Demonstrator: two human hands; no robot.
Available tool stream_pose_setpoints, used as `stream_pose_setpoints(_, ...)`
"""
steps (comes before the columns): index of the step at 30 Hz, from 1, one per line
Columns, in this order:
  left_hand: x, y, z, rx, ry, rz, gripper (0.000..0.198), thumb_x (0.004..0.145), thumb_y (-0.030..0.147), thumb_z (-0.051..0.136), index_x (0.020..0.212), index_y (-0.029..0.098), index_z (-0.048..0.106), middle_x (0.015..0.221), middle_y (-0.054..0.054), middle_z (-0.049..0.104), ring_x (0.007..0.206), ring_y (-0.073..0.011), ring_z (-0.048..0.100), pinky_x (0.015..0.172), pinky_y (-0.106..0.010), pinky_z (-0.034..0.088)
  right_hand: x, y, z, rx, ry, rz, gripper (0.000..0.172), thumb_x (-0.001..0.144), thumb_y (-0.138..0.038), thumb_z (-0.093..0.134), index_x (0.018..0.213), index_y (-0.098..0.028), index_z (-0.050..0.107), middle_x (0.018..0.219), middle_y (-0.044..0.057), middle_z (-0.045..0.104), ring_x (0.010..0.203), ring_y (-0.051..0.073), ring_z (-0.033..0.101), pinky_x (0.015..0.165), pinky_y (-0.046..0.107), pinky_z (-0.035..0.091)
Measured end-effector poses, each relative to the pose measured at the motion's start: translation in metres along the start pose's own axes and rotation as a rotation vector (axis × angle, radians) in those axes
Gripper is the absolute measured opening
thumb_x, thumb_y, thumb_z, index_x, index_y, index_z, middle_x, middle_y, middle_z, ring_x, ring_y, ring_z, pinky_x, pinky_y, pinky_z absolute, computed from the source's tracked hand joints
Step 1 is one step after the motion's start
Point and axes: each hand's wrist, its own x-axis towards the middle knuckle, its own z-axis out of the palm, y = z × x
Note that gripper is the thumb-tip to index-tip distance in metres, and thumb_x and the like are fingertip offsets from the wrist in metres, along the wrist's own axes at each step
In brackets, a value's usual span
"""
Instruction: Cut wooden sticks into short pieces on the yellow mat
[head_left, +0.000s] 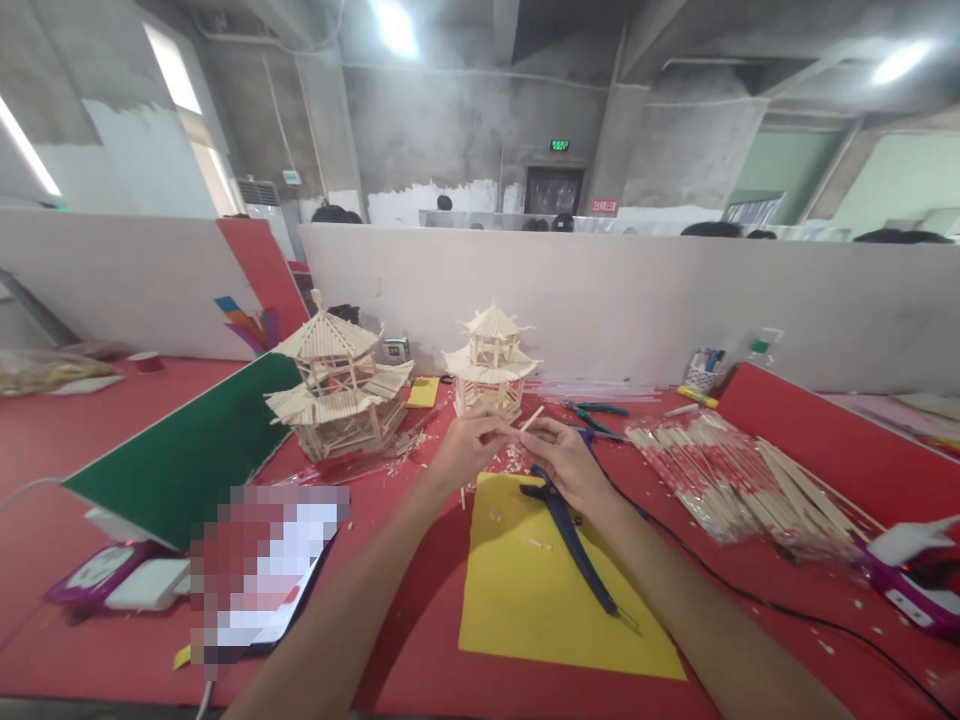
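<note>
Between the fingertips of the left hand (472, 445) and the right hand (562, 460) is a short stick (534, 417), held up off the table. The right thumb and forefinger appear to pinch it near its lower end; the left fingertips are drawn together at that same end, though whether they grip it too is hard to tell. Beyond the fingers stands a small pavilion (493, 355), and farther off to their left a larger pavilion (330, 340). Both are upright with two roof tiers in place, so the building looks well advanced; this stick is joined to neither, and any gaps left are too small to make out. To the right of the fingers lie bagged sticks (712, 480), a stock not built in. Scraps (514, 462) lie just below the fingertips, and nearer the body blue cutters (574, 545) rest on a yellow sheet (510, 610). The stick's long axis slants, its free end pointing up and rightward, away from the left fingertips.
</note>
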Motion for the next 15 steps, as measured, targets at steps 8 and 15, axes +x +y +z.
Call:
stream_pose_setpoints(8,0.0015,0.0005,0.0005,-0.016,0.005,-0.016,0.012,0.087,0.022,0.066,0.088,0.021,0.077,0.086,-0.005,0.067,0.080,-0.0146,0.061,0.071,-0.025,0.048,0.0006,0.0002,-0.0005,-0.024,0.002,-0.018,0.035,0.059,-0.034,0.090,0.084,-0.020,0.070,0.082,0.000,0.072,0.073,0.013,0.066,0.073,0.025,0.053)
stream_pose_setpoints(15,0.0020,-0.0007,0.0001,-0.066,-0.005,-0.058,0.013,0.086,0.030,0.068,0.087,0.020,0.077,0.087,-0.005,0.066,0.075,-0.0136,0.059,0.066,-0.025,0.046,-0.0002,-0.0025,-0.0001,-0.058,-0.005,-0.046,0.034,0.058,-0.037,0.090,0.082,-0.022,0.071,0.080,-0.001,0.070,0.074,0.015,0.066,0.075,0.028,0.055)
